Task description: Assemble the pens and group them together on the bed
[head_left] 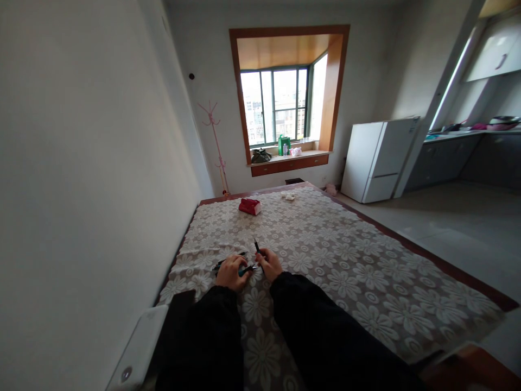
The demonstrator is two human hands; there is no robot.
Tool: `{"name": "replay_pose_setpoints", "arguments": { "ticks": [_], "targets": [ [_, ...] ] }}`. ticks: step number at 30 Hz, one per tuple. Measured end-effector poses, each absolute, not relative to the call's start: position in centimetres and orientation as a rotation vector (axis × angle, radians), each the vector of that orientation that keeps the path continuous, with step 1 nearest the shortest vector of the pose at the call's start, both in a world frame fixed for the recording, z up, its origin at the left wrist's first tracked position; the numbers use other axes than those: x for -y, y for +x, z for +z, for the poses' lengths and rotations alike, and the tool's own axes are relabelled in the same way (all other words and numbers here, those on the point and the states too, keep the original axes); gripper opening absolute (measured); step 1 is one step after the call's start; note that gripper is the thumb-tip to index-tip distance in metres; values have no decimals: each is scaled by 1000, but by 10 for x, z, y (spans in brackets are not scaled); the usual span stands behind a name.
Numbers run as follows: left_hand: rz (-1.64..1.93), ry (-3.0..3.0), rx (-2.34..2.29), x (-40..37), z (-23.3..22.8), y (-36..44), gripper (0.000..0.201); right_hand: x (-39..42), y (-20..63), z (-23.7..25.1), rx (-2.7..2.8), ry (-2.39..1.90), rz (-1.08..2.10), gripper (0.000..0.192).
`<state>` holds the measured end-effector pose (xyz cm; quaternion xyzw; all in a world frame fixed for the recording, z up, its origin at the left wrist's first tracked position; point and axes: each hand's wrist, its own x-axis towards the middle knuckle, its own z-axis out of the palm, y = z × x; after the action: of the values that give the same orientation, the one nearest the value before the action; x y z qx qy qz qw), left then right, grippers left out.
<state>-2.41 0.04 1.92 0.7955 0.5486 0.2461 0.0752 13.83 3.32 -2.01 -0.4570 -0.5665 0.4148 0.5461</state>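
I see a wide bed (366, 260) under a grey-brown cover printed with white flowers, running from the bottom of the frame up toward the bay window (280, 106). A white fridge (376, 160) stands to the right of the bed's far end, and a bare white wall fills the left side. A pink coat stand (215, 146) leans in the corner by the window.

Both of my arms come in from the bottom edge in black sleeves, stretched forward and nearly parallel, wrists low on the cover. They converge near the left part of the bed, so the hands sit just beside each other.

My left hand (230, 271) is knuckles-up with its fingers curled down over a bunch of dark pens (228, 262) lying on the cover; one with a blue-green section (246, 269) pokes out to the right of the fist, toward the other hand. The grip looks closed on that bunch.

My right hand (269, 264) is also curled, fingers pinched round a single black pen (256, 247) that points up and away from me, tilted slightly left.

Well beyond the hands, a small red box (249, 206) rests on the cover, with a little pale item (288, 195) near the far edge.
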Motion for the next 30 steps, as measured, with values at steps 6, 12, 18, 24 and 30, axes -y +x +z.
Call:
{"name": "replay_pose_setpoints", "arguments": {
  "ticks": [6, 12, 18, 24, 30],
  "targets": [
    [763, 2420, -1723, -1, 18, -28, 20, -34, 138, -23, 1376, -1083, 993, 25],
    [732, 2363, -1861, -5, 15, -30, 25, -33, 138, -22, 1372, -1070, 987, 22],
    [705, 2298, -2009, -4, 19, -28, 26, -31, 138, -19, 1370, -1068, 986, 25],
    [652, 2299, -1997, -3, 17, -28, 14, -31, 138, -19, 1366, -1063, 987, 22],
    [553, 2269, -1998, -5, 15, -31, 19, -33, 138, -21, 1360, -1055, 983, 23]
  ]
}}
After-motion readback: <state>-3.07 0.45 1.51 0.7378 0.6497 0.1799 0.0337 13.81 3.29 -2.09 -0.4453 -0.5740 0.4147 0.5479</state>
